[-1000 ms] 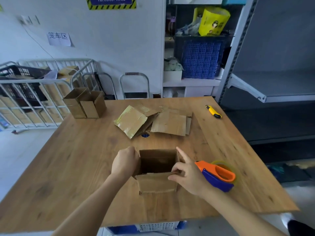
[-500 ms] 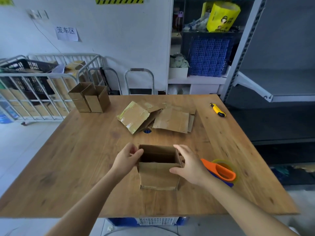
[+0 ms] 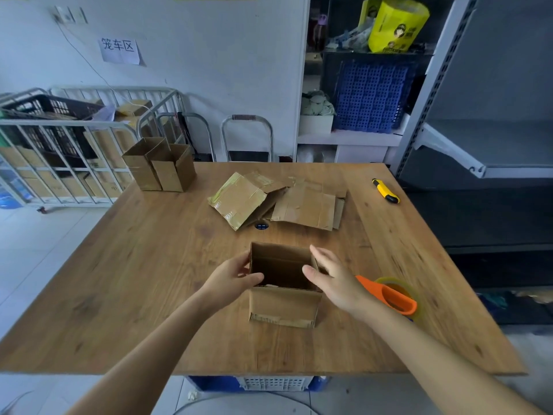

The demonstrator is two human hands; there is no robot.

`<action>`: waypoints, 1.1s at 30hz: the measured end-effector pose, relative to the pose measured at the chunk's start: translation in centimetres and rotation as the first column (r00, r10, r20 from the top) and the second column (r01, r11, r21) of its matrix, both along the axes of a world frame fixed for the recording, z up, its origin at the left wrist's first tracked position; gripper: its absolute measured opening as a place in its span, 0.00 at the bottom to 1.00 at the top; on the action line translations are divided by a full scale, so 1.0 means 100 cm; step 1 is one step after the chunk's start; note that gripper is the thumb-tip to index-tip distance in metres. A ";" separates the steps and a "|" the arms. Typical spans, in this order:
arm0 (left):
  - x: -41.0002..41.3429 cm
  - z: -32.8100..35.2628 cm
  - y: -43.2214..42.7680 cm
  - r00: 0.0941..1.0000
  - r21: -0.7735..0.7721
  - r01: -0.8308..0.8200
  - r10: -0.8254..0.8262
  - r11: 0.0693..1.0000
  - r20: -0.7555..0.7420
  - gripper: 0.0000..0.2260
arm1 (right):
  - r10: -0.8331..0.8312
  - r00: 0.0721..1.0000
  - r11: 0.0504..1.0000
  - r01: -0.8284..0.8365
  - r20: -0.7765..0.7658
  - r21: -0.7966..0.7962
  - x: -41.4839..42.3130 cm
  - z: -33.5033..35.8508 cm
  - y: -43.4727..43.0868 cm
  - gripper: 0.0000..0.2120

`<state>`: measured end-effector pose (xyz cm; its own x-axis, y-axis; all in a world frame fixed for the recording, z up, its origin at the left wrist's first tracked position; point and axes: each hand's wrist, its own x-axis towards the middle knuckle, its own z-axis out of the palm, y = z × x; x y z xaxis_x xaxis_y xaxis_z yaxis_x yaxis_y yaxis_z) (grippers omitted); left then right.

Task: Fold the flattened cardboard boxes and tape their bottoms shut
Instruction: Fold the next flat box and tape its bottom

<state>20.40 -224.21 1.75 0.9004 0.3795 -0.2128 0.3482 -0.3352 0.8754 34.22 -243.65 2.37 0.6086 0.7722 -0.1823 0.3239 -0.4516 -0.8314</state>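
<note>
Brown cardboard forms the open box (image 3: 282,304), which stands upright, mouth up, on the wooden counter (image 3: 143,283), in the middle towards its near edge. The left hand (image 3: 232,277) grips the box's left wall, thumb hooked over the rim and fingers (image 3: 241,262) curled against the outside. The right hand (image 3: 333,280) is at the right wall, its fingers (image 3: 321,257) straight and relaxed, thumb over the opening, clasping nothing. Just right of that hand lies an orange tape dispenser (image 3: 392,296). Farther off, a heap of flattened boxes (image 3: 305,206) lies in the centre. Two folded boxes (image 3: 158,169) stand touching at the far left, and a yellow utility knife (image 3: 385,190) lies at the far right.
</note>
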 end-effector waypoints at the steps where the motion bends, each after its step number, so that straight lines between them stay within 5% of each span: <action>1: 0.001 0.000 0.001 1.000 0.010 0.003 -0.003 1.000 0.017 0.22 | 0.003 0.999 1.000 -0.003 0.043 -0.016 0.000 -0.001 0.002 0.33; 4: 0.003 -0.002 0.001 0.995 0.269 0.090 -0.073 0.959 -0.071 0.25 | 0.022 0.988 0.998 -0.013 0.154 -0.057 -0.004 -0.007 0.006 0.36; 7: 0.003 -0.008 -0.001 0.953 0.493 0.297 -0.219 0.818 -0.211 0.18 | 0.061 0.974 0.995 -0.042 0.217 -0.091 -0.008 -0.012 0.003 0.40; 9: 0.003 -0.011 0.000 0.946 0.474 0.306 -0.205 0.826 -0.252 0.18 | 0.072 0.982 0.995 -0.059 0.177 -0.081 -0.004 -0.012 0.002 0.38; 13: 0.007 -0.014 0.008 0.959 0.407 0.255 -0.174 0.877 -0.225 0.16 | -0.101 0.987 0.986 0.116 -0.124 0.123 0.018 -0.008 0.003 0.20; 15: 0.009 -0.012 0.009 0.948 0.433 0.289 -0.192 0.854 -0.254 0.17 | -0.143 0.987 0.982 0.151 -0.077 0.113 0.025 -0.010 0.005 0.18; 20: 0.007 -0.013 0.004 0.954 0.499 0.282 -0.183 0.819 -0.239 0.19 | -0.124 0.984 0.992 0.124 0.125 0.010 0.003 -0.027 0.020 0.36; 23: 0.002 -0.014 0.004 0.973 0.397 0.223 -0.176 0.890 -0.151 0.22 | -0.199 0.951 0.980 0.189 0.237 0.061 0.003 -0.033 0.025 0.29; 26: -0.002 -0.007 0.006 0.979 0.162 0.172 -0.151 0.972 -0.134 0.38 | -0.102 0.922 0.993 0.116 0.374 -0.014 0.010 -0.035 0.028 0.17; 30: 0.000 -0.011 0.000 0.995 0.439 0.066 -0.026 0.896 -0.095 0.33 | -0.037 0.956 0.999 0.034 0.291 0.016 0.017 -0.031 0.022 0.08; 33: 0.005 -0.014 -0.006 0.990 0.482 -0.136 0.137 0.865 0.033 0.34 | 0.016 0.986 1.000 -0.012 0.165 -0.028 0.019 -0.016 0.016 0.25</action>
